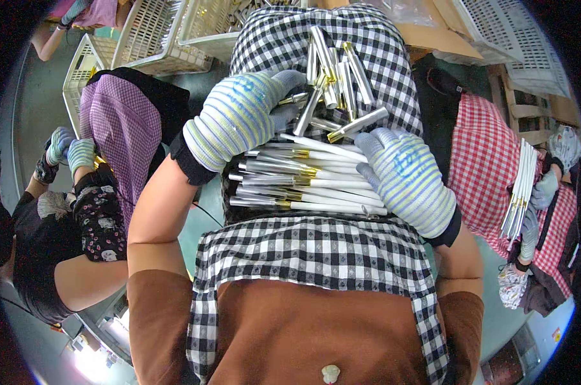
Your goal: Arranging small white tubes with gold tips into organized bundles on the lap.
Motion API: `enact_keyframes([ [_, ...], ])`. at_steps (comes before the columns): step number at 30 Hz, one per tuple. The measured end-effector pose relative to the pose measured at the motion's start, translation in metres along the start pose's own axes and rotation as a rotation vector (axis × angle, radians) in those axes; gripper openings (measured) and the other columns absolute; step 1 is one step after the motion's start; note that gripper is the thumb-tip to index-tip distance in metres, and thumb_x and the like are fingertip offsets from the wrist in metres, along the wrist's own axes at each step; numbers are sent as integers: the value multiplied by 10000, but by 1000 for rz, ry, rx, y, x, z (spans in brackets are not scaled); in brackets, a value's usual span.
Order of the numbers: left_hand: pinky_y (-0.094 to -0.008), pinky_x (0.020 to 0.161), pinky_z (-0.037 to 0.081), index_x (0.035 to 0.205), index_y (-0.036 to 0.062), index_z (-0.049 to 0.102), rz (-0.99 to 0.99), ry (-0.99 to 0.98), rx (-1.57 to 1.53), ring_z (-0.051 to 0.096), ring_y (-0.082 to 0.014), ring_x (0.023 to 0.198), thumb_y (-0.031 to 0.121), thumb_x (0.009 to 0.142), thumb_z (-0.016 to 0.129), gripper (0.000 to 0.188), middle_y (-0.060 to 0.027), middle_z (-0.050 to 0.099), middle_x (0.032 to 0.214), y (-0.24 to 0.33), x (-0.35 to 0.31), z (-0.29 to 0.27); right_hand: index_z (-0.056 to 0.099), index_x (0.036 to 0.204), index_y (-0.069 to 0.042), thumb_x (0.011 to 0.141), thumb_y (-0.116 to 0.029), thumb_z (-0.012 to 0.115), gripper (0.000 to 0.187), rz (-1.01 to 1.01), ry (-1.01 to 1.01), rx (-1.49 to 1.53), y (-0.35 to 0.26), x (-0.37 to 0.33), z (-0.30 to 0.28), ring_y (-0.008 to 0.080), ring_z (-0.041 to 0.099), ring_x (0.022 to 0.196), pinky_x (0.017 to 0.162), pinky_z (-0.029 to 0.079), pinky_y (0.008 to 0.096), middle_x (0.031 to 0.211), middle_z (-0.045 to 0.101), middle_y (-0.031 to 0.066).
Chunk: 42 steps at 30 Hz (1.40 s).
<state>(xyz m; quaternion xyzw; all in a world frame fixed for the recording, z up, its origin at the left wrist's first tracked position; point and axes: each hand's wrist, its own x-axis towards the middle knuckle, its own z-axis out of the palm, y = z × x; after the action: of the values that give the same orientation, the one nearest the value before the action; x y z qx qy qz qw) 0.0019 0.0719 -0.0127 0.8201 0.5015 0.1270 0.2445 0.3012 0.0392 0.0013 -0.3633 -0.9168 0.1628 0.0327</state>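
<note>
My left hand [239,115], in a striped knitted glove, pinches a silver-and-gold metal ferrule [293,99] between thumb and fingers. In my gloved right hand [409,176] is the end of a slim white handle [322,147], whose free tip points left with no ferrule on it. Below it, a row of white handles fitted with silver-and-gold ferrules [303,183] lies crosswise on my lap. Farther out, a loose pile of ferrules [341,80] rests on the black-and-white checked apron [264,45]. My right fingertips are partly hidden behind the glove.
White plastic crates [155,38] stand beyond my knees at the left, and more crates [489,29] at the right beside a cardboard box [425,29]. Co-workers sit close on both sides; the right one holds a bundle of white handles [520,186].
</note>
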Motion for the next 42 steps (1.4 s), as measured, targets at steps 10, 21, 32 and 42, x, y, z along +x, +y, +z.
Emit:
enact_keyframes([
  [10,-328,755,560,1134,11,757,-154,282,-321,729,-193,832,118,932,767,229,-114,770,913,-11,-34,-33,709,1120,-80,950,-179,681,199,-40,123,177,16,-3,-11,369,682,828,737,548,479,922,688,163],
  [21,-422,847,564,984,49,789,739,-320,-1415,676,-315,941,279,952,803,232,-163,702,1065,31,-43,8,710,1114,-20,983,-131,656,181,55,229,354,44,-24,-44,371,692,910,844,543,431,994,712,162],
  [32,-401,803,578,1244,-13,673,33,-60,-683,756,-337,924,358,1058,642,416,-206,744,1018,27,-78,2,791,1148,-104,900,-221,770,275,-39,312,209,22,-40,-63,297,627,727,663,477,420,857,713,87],
  [42,-444,728,572,1209,40,712,130,-119,-261,723,-399,837,338,951,751,396,-181,735,917,36,-76,-16,744,1169,-159,810,-227,826,374,-147,204,69,2,-32,-62,283,593,679,619,447,439,732,604,27],
])
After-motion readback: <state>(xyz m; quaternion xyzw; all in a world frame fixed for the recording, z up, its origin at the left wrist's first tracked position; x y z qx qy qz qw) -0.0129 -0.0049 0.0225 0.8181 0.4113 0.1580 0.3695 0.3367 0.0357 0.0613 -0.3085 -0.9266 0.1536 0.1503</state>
